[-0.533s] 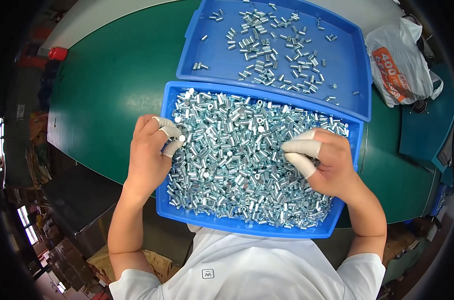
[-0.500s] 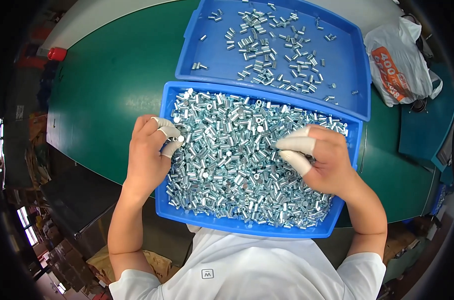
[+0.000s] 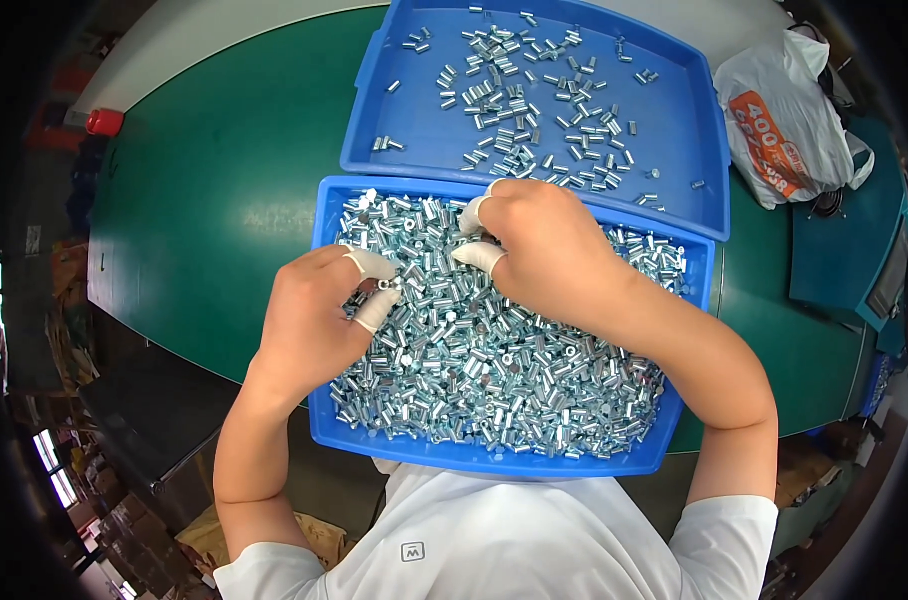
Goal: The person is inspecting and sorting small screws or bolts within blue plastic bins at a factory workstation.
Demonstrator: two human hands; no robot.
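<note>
A blue tray (image 3: 494, 462) in front of me is heaped with small shiny metal rivet nuts (image 3: 474, 350), many of them hollow with a flanged end. White finger covers sit on several fingertips of both hands. My left hand (image 3: 319, 310) is over the tray's left side, thumb and fingers pinched round rivet nuts whose ends show at the tips. Across the pile reaches my right hand (image 3: 544, 240), its covered thumb and finger curled together at the heap's far middle. What lies between those fingertips I cannot make out.
Behind stands a second blue tray (image 3: 404, 120) with rivet nuts scattered over its floor, its near edge against the full tray. Both rest on a green table (image 3: 204, 220). A white plastic bag (image 3: 789, 110) lies at the far right, a red object (image 3: 104, 122) at the far left.
My right hand has moved left and away from me, from the pile's right side to its far middle. My left hand has shifted slightly right, still pinching rivet nuts.
</note>
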